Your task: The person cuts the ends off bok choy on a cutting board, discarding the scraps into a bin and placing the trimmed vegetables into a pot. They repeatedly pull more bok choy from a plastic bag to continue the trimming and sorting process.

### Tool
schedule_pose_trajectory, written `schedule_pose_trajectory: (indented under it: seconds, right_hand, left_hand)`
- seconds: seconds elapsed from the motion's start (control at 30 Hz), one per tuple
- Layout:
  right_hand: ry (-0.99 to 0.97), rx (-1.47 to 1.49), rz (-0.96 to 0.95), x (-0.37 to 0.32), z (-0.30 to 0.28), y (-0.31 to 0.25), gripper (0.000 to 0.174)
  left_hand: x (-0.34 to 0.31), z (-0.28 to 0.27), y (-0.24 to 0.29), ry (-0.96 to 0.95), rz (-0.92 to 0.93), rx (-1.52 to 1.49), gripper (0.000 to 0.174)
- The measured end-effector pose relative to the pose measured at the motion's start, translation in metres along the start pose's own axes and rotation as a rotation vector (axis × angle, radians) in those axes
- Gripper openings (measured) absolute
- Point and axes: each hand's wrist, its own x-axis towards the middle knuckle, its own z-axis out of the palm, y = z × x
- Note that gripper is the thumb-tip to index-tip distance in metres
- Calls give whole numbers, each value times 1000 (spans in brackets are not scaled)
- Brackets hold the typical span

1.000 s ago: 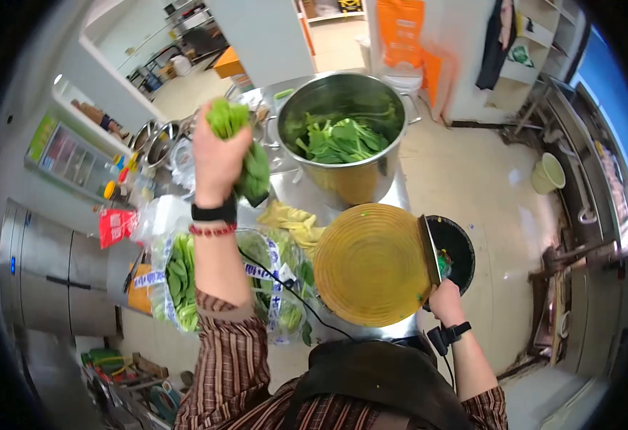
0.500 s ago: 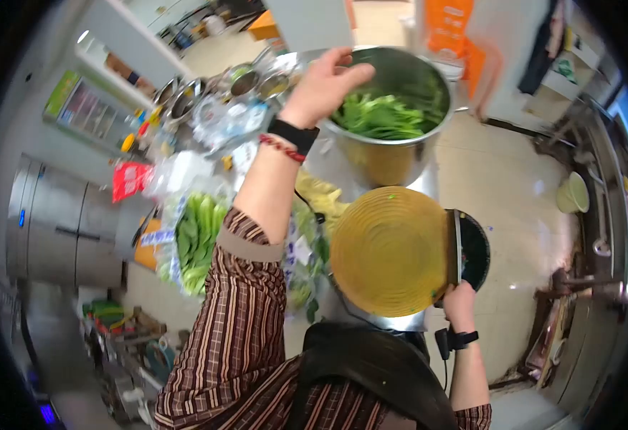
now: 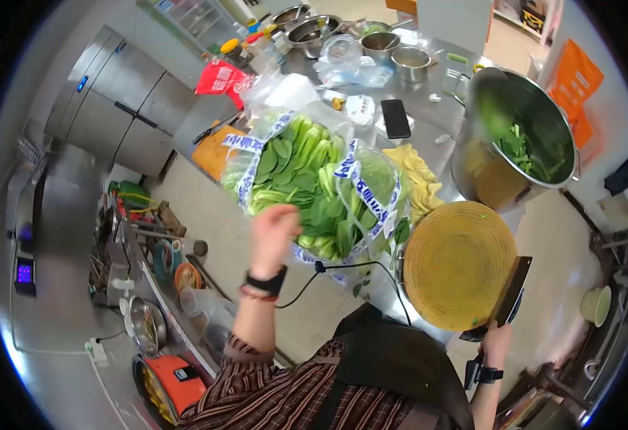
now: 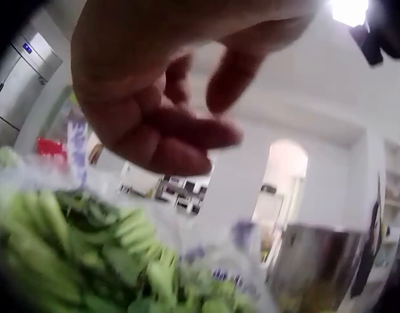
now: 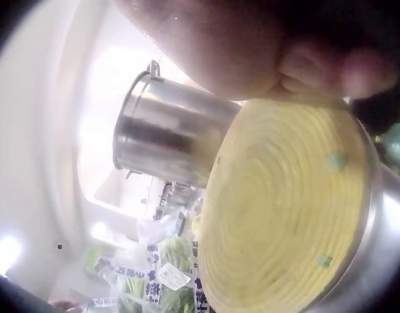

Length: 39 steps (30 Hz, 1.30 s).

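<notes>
Leafy green vegetables point(image 3: 307, 179) fill an opened plastic bag in the head view. My left hand point(image 3: 274, 233) is over the bag's near edge; in the left wrist view the same hand point(image 4: 161, 98) hangs above the greens point(image 4: 89, 254), fingers loosely bent and holding nothing. My right hand point(image 3: 497, 344) grips the handle of a broad cleaver point(image 3: 511, 294) at the right edge of the round yellow chopping board point(image 3: 461, 261). A large steel pot point(image 3: 489, 168) with greens point(image 3: 516, 150) inside stands behind the board.
A yellow cloth point(image 3: 414, 179) lies between bag and pot. Beyond are a phone point(image 3: 396, 118), steel bowls point(image 3: 411, 64) and a red packet point(image 3: 222, 80). A black cable point(image 3: 357, 265) crosses in front of the bag. A dark bin point(image 3: 475, 333) is below the cleaver.
My left hand let go of its bunch of greens at the pot and moved left, back to the bag. The head view has turned left. My right hand still holds the cleaver.
</notes>
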Motion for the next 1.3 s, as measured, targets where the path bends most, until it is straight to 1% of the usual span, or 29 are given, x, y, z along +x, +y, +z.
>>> schedule_pose_trajectory:
  seconds: [0.03, 0.07, 0.1, 0.13, 0.2, 0.27, 0.3, 0.33, 0.37, 0.4, 0.47, 0.5, 0.53, 0.6, 0.63, 0.67, 0.7, 0.73, 0.8, 0.87, 0.93, 0.97, 1.0, 1.07, 1.1, 1.13, 1.2, 1.23, 1.3]
  right_hand:
    - [-23, 17, -2, -2, -2, -2, 27]
    - [-17, 11, -12, -1, -2, 2, 27]
    - [5, 2, -26, 5, 1, 7, 27]
    - [29, -6, -37, 8, 2, 10, 27]
    - [23, -5, -47, 6, 0, 7, 28]
    - [20, -1, -42, 2, -2, 6, 28]
    - [31, -50, -57, 0, -1, 4, 29]
    - [45, -92, -70, 1, 0, 3, 29]
    - [65, -126, -89, 4, 1, 7, 31]
    - [57, -119, -119, 10, 2, 15, 30]
    - [83, -101, -109, -2, 3, 6, 29]
    - [96, -85, -92, -7, 3, 2, 29]
    - [99, -97, -103, -11, 2, -2, 28]
    - [113, -97, -104, -15, 2, -4, 27]
    - [122, -115, -141, -15, 4, -4, 27]
    - [126, -138, -180, -17, 5, -4, 26]
    - [120, -135, -170, -26, 2, -14, 24]
    - [122, -134, -167, -28, 3, -14, 24]
    - [124, -196, -194, -28, 3, -16, 22]
    - [129, -182, -182, -29, 4, -18, 21]
    - [130, -158, -168, -23, 9, -14, 20]
    - [155, -168, -190, -13, 12, -2, 20]
    - [179, -180, -212, -12, 15, 0, 20]
    - [173, -148, -197, -12, 16, 1, 19]
    - [160, -149, -191, -7, 16, 5, 19]
    - [144, -155, -190, -4, 16, 6, 19]
    - [124, -184, -183, -16, 13, -7, 20]
    - [119, -194, -164, -23, 9, -17, 20]
    - [130, -202, -138, -27, 8, -21, 22]
  left_hand:
    - [19, 20, -38, -65, 226, 167, 25]
    - [27, 17, -49, -140, 132, 148, 28]
    - [42, 47, -46, -116, 371, 498, 28]
    - [56, 90, -39, -92, 607, 849, 29]
    - [67, 131, -33, -99, 593, 890, 36]
    - [71, 148, -43, -45, 746, 993, 52]
    - [79, 152, -60, 33, 699, 988, 58]
    - [82, 150, -54, 111, 657, 980, 66]
    - [81, 148, -49, 61, 533, 1044, 68]
    - [69, 137, -25, 8, 407, 1110, 71]
    - [65, 118, -24, -92, 352, 1057, 80]
    - [73, 114, -47, -17, 456, 992, 92]
    - [70, 109, -46, -11, 478, 1002, 93]
    - [61, 111, -40, 16, 399, 1057, 96]
    - [63, 118, -39, 7, 412, 1055, 96]
    - [65, 126, -38, 35, 352, 1050, 94]
    - [66, 130, -38, 66, 289, 1046, 92]
    - [68, 130, -37, 63, 291, 1046, 92]
    - [74, 131, -33, 28, 230, 1002, 87]
    - [76, 123, -35, 11, 190, 982, 85]
    - [81, 103, -38, -115, 160, 774, 79]
    - [87, 97, -50, -87, 280, 755, 72]
    - [92, 92, -51, -90, 277, 762, 72]
    - [113, 93, -47, -159, 577, 640, 65]
    - [120, 103, -37, -193, 533, 779, 58]
    - [128, 109, -29, -267, 478, 901, 51]
    - [131, 130, -5, -178, 501, 965, 44]
    - [136, 142, 0, -168, 500, 957, 44]
    - [141, 160, 3, -58, 544, 1039, 39]
